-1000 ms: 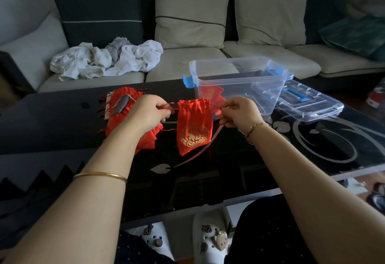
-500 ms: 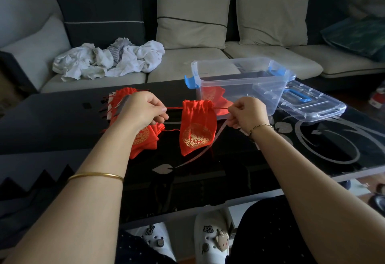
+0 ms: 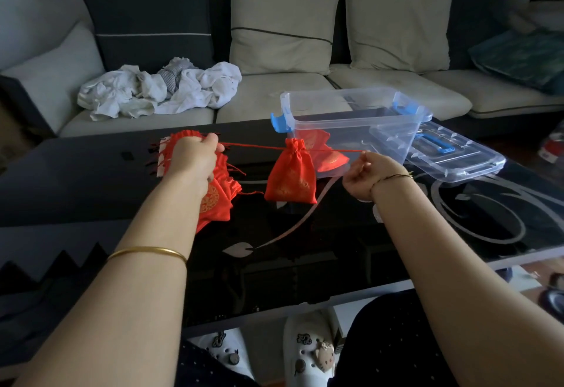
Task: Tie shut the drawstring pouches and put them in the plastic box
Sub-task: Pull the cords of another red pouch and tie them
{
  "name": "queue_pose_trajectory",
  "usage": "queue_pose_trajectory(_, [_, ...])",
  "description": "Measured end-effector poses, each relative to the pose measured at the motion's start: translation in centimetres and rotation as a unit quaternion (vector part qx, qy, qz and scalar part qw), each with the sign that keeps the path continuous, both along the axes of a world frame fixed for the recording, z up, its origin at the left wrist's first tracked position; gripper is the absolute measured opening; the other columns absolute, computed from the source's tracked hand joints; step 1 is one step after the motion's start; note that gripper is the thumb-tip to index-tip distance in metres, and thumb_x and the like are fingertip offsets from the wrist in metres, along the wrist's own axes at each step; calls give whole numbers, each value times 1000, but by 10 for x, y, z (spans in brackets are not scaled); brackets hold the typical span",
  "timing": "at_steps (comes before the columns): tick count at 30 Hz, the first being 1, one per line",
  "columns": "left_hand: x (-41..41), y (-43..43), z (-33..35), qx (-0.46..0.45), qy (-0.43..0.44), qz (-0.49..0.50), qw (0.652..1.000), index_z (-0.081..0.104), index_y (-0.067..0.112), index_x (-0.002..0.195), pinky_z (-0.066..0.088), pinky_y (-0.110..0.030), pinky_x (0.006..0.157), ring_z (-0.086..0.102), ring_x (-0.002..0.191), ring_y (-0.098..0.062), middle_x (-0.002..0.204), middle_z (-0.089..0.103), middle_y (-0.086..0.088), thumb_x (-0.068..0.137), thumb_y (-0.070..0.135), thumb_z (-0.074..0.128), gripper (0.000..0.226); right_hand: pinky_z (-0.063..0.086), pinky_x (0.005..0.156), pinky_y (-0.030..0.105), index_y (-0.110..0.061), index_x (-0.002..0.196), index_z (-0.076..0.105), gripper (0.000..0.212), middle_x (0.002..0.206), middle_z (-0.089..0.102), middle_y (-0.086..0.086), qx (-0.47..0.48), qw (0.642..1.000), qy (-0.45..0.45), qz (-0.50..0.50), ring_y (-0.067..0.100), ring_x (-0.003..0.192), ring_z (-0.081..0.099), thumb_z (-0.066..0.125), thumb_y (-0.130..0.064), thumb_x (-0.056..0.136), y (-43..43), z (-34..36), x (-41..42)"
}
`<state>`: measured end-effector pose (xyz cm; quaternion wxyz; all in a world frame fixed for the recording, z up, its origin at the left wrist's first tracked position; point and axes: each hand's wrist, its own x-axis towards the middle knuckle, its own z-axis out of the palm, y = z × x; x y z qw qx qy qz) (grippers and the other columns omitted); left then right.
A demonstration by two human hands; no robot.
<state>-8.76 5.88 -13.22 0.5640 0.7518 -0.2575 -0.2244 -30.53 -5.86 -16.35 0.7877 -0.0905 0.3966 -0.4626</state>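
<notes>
A red drawstring pouch point(image 3: 291, 174) with gold print hangs between my hands above the black table, its mouth gathered tight. My left hand point(image 3: 195, 157) pinches the left end of its red cord. The right end of that cord is pinched in my right hand point(image 3: 364, 177), and the string is stretched taut. A pile of red pouches point(image 3: 218, 196) lies on the table under my left hand. The clear plastic box point(image 3: 351, 121) with blue latches stands just behind the held pouch, and a red pouch point(image 3: 320, 150) lies inside it.
The box's clear lid point(image 3: 442, 154) with a blue handle lies to the right of the box. A sofa with cushions and a heap of white cloth point(image 3: 158, 89) runs behind the table. The table's near edge point(image 3: 305, 304) is above my knees and shoes.
My hands have moved apart, pulling the cords outward. The pouch's mouth went from loosely open to cinched tight, and the string is now taut.
</notes>
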Motion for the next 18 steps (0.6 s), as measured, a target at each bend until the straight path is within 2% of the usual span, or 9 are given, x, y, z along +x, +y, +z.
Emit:
queue_pose_trajectory(2, [-8,0,7,-51,118,-6,992,47,16,64,30,-21,48,41,39,-8,61,47,1,99,26,42,37,27,32,11,-15,64,45,30,53,37,-7,-48,998,37,-31,4,39,33,48,-17,94,-1,1,5])
queue_pose_trajectory(3, [-13,1,11,-83,178,-32,980,44,18,62,36,-20,53,50,46,-6,65,55,2,99,27,41,38,27,34,12,-15,64,45,30,50,36,-6,-83,994,59,-44,5,38,32,46,-17,94,-1,2,7])
queue_pose_trajectory(4, [-17,3,15,-111,224,-72,966,42,20,62,41,-21,61,58,60,-7,72,63,2,99,28,39,39,27,35,12,-15,64,45,31,47,35,-6,-120,989,76,-50,6,36,31,45,-17,95,1,5,8])
queue_pose_trajectory(6, [-25,4,22,-141,253,-166,943,38,23,62,42,-27,80,64,89,-10,88,70,4,101,32,35,40,28,40,15,-15,63,47,32,48,37,-5,-189,975,106,-43,7,39,31,46,-18,95,8,14,10])
queue_pose_trajectory(8, [-35,3,25,-138,240,-232,932,41,23,65,41,-30,87,66,93,-10,89,71,5,101,33,34,38,29,44,19,-14,62,50,32,51,40,-4,-262,952,153,-24,8,44,33,48,-18,93,18,25,13])
queue_pose_trajectory(11, [-48,0,28,-124,215,-272,930,56,18,75,47,-27,81,66,68,-8,69,68,6,100,32,39,33,32,43,20,-14,63,59,30,53,45,-4,-368,899,237,-6,8,45,36,52,-21,92,35,40,22])
queue_pose_trajectory(13, [-53,-1,30,-121,190,-290,930,63,12,84,51,-25,74,60,57,-6,66,64,3,98,25,46,26,35,46,21,-16,63,62,31,53,50,-5,-426,858,286,-10,7,45,39,54,-23,92,43,48,28])
queue_pose_trajectory(16, [-61,0,30,-111,84,-309,941,67,12,81,50,-22,68,53,55,-6,65,61,3,90,8,59,13,37,54,23,-18,60,63,32,50,53,-12,-495,798,345,-13,3,47,43,54,-21,91,52,57,34])
queue_pose_trajectory(18, [-64,0,28,-101,17,-317,943,68,16,74,48,-23,66,51,58,-9,66,61,1,85,3,63,18,37,55,24,-14,62,65,32,53,54,-8,-530,759,378,-3,2,46,43,54,-22,91,57,59,37])
